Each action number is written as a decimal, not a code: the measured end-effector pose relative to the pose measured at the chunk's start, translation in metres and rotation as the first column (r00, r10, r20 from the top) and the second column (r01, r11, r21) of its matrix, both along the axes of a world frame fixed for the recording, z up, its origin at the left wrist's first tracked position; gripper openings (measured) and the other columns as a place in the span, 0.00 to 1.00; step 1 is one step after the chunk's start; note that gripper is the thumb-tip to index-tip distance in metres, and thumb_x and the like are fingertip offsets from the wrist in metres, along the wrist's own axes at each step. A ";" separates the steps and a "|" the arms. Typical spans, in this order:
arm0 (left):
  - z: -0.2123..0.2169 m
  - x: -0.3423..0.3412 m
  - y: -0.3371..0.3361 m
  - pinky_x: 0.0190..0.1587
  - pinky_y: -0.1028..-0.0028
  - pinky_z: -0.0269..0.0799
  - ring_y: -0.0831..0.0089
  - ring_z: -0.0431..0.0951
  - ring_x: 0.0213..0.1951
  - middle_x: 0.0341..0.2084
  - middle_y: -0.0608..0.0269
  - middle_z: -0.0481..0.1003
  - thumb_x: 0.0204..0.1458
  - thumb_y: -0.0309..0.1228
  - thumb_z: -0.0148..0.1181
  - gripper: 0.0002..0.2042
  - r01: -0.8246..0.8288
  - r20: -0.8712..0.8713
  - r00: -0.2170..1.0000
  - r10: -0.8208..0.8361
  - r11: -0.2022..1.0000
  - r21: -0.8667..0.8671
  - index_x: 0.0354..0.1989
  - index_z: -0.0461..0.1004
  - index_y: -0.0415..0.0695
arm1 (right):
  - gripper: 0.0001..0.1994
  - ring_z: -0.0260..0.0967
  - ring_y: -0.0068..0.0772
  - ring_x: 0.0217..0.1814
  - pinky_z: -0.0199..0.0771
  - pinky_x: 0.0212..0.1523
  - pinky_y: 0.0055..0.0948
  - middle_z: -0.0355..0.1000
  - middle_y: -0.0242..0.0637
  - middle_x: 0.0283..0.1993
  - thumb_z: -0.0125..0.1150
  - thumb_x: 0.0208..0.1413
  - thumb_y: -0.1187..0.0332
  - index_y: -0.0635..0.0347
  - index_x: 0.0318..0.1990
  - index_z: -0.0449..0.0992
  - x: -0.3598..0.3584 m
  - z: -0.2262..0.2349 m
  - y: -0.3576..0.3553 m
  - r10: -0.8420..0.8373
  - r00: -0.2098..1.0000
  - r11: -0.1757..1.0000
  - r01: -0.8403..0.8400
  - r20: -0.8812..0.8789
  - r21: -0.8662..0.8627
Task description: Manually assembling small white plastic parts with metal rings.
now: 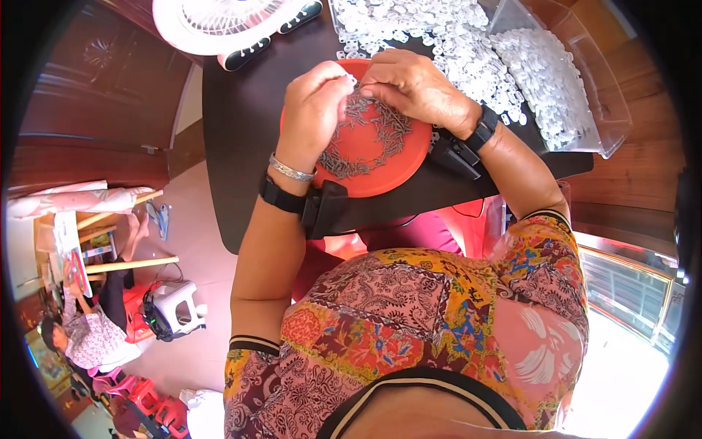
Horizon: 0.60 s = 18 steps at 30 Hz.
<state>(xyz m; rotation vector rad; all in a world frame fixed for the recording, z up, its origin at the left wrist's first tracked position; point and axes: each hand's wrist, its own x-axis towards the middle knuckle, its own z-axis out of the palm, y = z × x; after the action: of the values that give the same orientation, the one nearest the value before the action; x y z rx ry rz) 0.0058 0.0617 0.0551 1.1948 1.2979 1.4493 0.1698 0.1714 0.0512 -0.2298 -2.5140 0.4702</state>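
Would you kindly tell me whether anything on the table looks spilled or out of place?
Yes: many small white plastic pieces lie loose on the dark table beside the clear plastic bin, looking spilled, though possibly spread deliberately. The grey screws sit within the red plate.

Wearing a short-sleeved patchwork top [398,300] in floral and paisley, yellow, pink and maroon, with black-and-cream trim [431,377] at five o'clock. Sporting a silver bracelet [291,170] and black strap [281,197] at ten, a matching strap [484,129] at two.

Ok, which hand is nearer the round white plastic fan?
Left. The left hand is below and right of the fan in the picture; the right hand is farther right, beyond the left.
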 end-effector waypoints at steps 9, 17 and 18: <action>-0.005 0.016 0.004 0.23 0.79 0.62 0.81 0.67 0.19 0.15 0.67 0.68 0.54 0.30 0.50 0.09 0.146 -0.110 0.983 -0.149 0.988 -0.040 0.23 0.69 0.39 | 0.04 0.72 0.39 0.36 0.72 0.37 0.31 0.71 0.37 0.32 0.60 0.55 0.69 0.59 0.34 0.75 0.018 0.003 0.004 0.025 0.993 0.952 -0.060 -0.118 -0.300; 0.005 0.008 -0.007 0.23 0.79 0.60 0.82 0.65 0.19 0.15 0.70 0.67 0.54 0.28 0.51 0.07 0.076 -0.033 0.997 -0.077 0.997 -0.021 0.25 0.68 0.39 | 0.07 0.68 0.15 0.40 0.70 0.44 0.19 0.75 0.27 0.35 0.59 0.59 0.69 0.63 0.39 0.77 0.007 0.008 -0.008 0.027 0.979 0.652 -0.172 -0.204 -0.738; 0.005 0.008 -0.009 0.23 0.80 0.60 0.83 0.65 0.19 0.15 0.70 0.67 0.54 0.28 0.51 0.07 0.083 -0.047 0.995 -0.084 0.996 -0.008 0.25 0.68 0.40 | 0.07 0.68 0.14 0.40 0.70 0.45 0.19 0.75 0.27 0.35 0.58 0.59 0.69 0.63 0.39 0.77 0.007 0.009 -0.009 0.015 0.978 0.645 -0.167 -0.206 -0.746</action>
<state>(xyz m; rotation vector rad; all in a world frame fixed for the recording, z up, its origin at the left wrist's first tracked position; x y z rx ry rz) 0.0133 0.0523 0.0605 1.2712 1.2677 1.3639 0.1767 0.1620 0.0606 -0.3523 -2.0014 1.5254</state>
